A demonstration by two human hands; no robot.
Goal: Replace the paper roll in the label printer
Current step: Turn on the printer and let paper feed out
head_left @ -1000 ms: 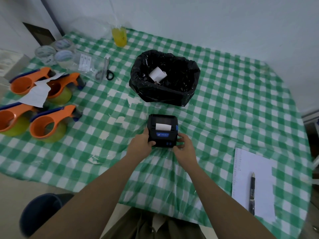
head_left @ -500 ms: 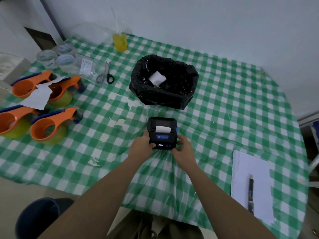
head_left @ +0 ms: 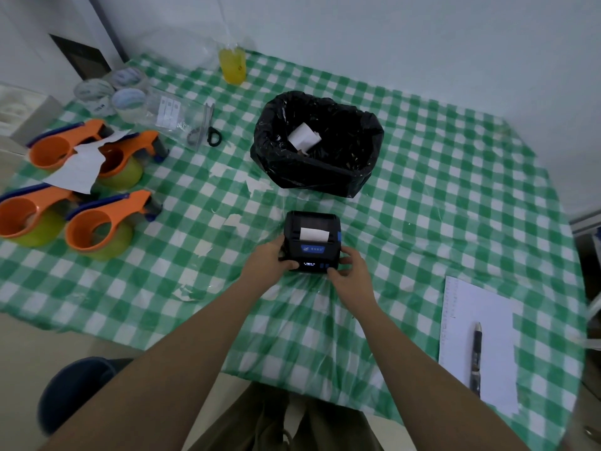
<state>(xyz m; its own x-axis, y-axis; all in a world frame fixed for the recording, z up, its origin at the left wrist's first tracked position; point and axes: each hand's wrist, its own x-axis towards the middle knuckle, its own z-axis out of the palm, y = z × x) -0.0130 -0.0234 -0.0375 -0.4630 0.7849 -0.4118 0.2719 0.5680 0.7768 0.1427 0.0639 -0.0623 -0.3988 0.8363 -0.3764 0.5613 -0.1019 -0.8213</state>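
From the head camera, the label printer (head_left: 312,242) sits on the green checked tablecloth (head_left: 422,196), near the middle of the table, just on the near side of a bin lined with a black bag (head_left: 317,144). The left hand (head_left: 265,260) is curled around the printer's left side, thumb on its near edge. The right hand (head_left: 349,271) grips the right near corner, fingers bent against the casing. A strip of white paper (head_left: 313,235) shows at the printer's slot. A blue label on the printer's front carries writing too small to read, and a small lit display sits below it. At the right lies a white sheet (head_left: 487,320) with a pen (head_left: 476,356) on it. Four orange tape dispensers (head_left: 104,222) stand at the left.
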